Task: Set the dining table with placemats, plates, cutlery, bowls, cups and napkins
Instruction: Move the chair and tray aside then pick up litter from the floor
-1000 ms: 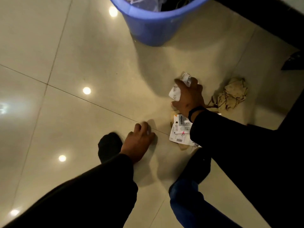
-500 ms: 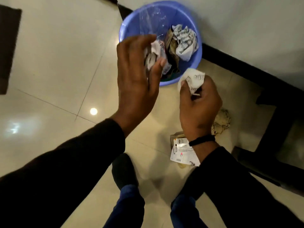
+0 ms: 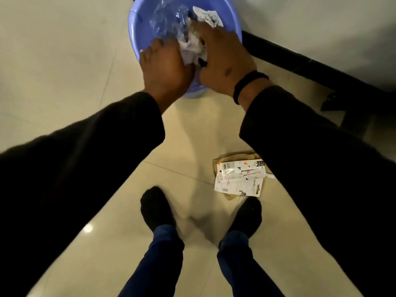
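Down in the blue bin (image 3: 139, 24), left hand (image 3: 166, 65) and right hand (image 3: 222, 58) both on crumpled paper (image 3: 192, 47), grip unclear.

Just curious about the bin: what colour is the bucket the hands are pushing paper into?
The bucket is light blue, seen clearly in the head view.

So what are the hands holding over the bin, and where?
Both the left hand and right hand press on crumpled paper in the blue bin; an actual grip cannot be told.
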Demonstrator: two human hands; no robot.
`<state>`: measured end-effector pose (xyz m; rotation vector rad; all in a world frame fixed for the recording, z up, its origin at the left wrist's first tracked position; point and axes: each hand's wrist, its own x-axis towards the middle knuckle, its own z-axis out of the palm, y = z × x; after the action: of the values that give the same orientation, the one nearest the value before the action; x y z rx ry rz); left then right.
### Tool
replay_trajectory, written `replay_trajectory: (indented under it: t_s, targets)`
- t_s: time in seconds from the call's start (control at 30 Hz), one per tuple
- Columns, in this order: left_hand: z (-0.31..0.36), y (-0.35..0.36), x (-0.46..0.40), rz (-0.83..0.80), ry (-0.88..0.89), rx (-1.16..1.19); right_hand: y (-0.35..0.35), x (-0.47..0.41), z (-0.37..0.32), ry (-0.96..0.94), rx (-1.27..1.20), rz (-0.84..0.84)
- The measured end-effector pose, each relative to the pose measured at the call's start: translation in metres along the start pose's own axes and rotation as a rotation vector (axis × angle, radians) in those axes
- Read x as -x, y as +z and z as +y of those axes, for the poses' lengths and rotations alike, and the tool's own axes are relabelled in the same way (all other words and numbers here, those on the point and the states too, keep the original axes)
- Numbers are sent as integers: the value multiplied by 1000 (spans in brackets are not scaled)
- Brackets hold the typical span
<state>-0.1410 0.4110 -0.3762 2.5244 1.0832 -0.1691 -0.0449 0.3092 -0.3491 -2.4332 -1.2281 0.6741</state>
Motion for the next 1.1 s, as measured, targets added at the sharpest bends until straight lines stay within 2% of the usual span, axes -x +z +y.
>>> replay_trajectory:
  t_s: [0.1, 0.17, 0.27, 0.33, 0.43, 0.53, 0.6, 0.67, 0.73, 0.93, 1.03, 1.1]
  targets:
    - [6, 5, 69, 378, 1, 229, -14, 56, 19, -73, -84, 252]
    - [12, 23, 118, 469, 24, 279, -8, 94, 56, -5, -144, 374]
    - [20, 73, 186, 251, 68, 343, 20, 144, 128, 215, -173, 363]
    - [25, 118, 218, 24, 134, 343, 45, 169, 172, 395, -138, 279]
    - [30, 188, 237, -290, 220, 197, 88, 189, 224, 675, -59, 75]
    - [39, 246, 233, -434, 284, -11, 127, 198, 256, 970, -103, -139]
    - [46, 269, 223, -466, 276, -129, 145, 199, 263, 1088, -146, -164]
    - [53, 283, 215, -462, 238, -199, 161, 195, 263, 1103, -177, -80]
    - [55, 285, 206, -509, 220, -204, 171, 187, 256, 1041, -269, 31]
    - [25, 264, 182, -788, 230, -24, 174, 172, 229, 991, -487, 64]
    - [-2, 227, 170, -837, 187, 112, 157, 161, 201, 900, -593, 85]
    - [-16, 193, 169, -808, 132, 259, 138, 154, 180, 826, -678, 141]
